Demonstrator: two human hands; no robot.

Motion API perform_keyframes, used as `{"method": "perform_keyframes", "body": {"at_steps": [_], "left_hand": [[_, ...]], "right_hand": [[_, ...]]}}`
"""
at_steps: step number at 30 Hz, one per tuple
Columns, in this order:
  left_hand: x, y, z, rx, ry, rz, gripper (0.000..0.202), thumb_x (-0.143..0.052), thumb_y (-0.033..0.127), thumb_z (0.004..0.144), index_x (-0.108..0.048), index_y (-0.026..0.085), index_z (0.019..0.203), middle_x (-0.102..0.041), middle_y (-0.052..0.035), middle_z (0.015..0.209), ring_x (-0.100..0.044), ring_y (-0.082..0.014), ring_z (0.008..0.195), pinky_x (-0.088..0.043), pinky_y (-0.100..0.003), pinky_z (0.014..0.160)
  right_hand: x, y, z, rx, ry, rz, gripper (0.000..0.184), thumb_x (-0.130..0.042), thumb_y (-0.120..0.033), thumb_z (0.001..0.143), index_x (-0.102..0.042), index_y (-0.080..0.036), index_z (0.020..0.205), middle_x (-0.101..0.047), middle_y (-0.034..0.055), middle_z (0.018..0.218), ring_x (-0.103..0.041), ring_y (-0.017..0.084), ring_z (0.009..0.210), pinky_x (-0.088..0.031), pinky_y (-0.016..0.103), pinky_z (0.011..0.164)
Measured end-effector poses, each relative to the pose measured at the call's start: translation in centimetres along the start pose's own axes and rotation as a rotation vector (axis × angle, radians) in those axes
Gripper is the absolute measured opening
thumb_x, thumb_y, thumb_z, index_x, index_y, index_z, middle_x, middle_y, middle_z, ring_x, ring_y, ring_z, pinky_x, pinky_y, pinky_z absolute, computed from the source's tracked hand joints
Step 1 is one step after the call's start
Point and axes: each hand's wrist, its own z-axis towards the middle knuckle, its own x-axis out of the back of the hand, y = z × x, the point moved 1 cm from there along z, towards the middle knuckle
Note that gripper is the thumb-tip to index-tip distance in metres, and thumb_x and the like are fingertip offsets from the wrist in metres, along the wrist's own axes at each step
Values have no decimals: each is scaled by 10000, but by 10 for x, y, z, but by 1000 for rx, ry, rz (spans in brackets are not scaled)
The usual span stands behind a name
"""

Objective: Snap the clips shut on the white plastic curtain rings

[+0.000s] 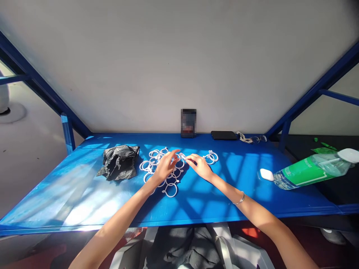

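Observation:
My right hand pinches a small white plastic curtain ring by its top, between thumb and index finger. On the ring's left side is my left hand, its thumb against the ring and its index finger raised; part of this grip is hidden. Beneath and around my left hand lies a loose pile of similar white rings, each with a small eyelet. A smaller group of rings rests on the blue table just beyond my right hand.
A crumpled black plastic bag lies left on the blue table. Along the back are an upright dark device, a black phone and glasses. To the right, a white case sits beside a green-labelled bottle.

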Motion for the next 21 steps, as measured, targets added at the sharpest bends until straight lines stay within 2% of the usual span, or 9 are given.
{"method": "perform_keyframes", "body": {"at_steps": [3, 6, 9, 12, 14, 18, 21], "left_hand": [[5, -6, 1, 85, 15, 87, 301, -459, 277, 979, -590, 177, 1230, -691, -62, 937, -651, -228, 871, -528, -373, 817], [10, -11, 4, 119, 80, 161, 263, -480, 261, 944, -634, 160, 1131, -703, -95, 1000, -634, -274, 995, -504, -444, 919], [13, -4, 7, 134, 96, -29, 295, -526, 369, 945, -653, 176, 1129, -701, -94, 1116, -625, -258, 1073, -510, -399, 935], [9, 12, 11, 207, -2, -275, 388, -523, 483, 947, -675, 188, 1148, -698, -85, 1166, -648, -234, 1046, -534, -330, 827], [2, 21, 15, 237, -48, -364, 419, -530, 527, 930, -705, 179, 1083, -713, -88, 1125, -658, -236, 1003, -526, -317, 784], [-11, 33, 30, 244, -101, -541, 482, -533, 591, 907, -708, 144, 869, -727, -80, 895, -647, -198, 817, -486, -296, 739], [-18, 39, 39, 239, -156, -698, 509, -577, 631, 868, -673, 137, 791, -686, -58, 782, -595, -162, 725, -455, -278, 702]], "right_hand": [[4, 4, -5, -71, 53, 113, 328, -478, -493, 995, -667, -227, 964, -715, 55, 893, -679, 227, 849, -521, 358, 794], [4, 7, -6, -118, 60, 198, 366, -469, -536, 985, -638, -212, 979, -699, 47, 848, -668, 212, 808, -521, 340, 754], [3, 5, -7, -146, 29, 272, 360, -496, -540, 971, -632, -208, 959, -685, 41, 849, -648, 200, 814, -510, 331, 768], [3, -3, -7, -163, -17, 352, 341, -519, -528, 959, -632, -207, 935, -668, 35, 857, -635, 197, 836, -502, 335, 808], [5, -8, -7, -175, -40, 397, 333, -547, -526, 938, -629, -206, 895, -654, 33, 858, -619, 199, 831, -496, 340, 815], [13, -13, -3, -205, -30, 447, 276, -610, -456, 882, -640, -194, 800, -612, 31, 869, -550, 190, 826, -460, 324, 804], [21, -11, 0, -258, -34, 505, 246, -589, -392, 839, -610, -180, 717, -567, 28, 806, -465, 151, 708, -417, 289, 678]]}}
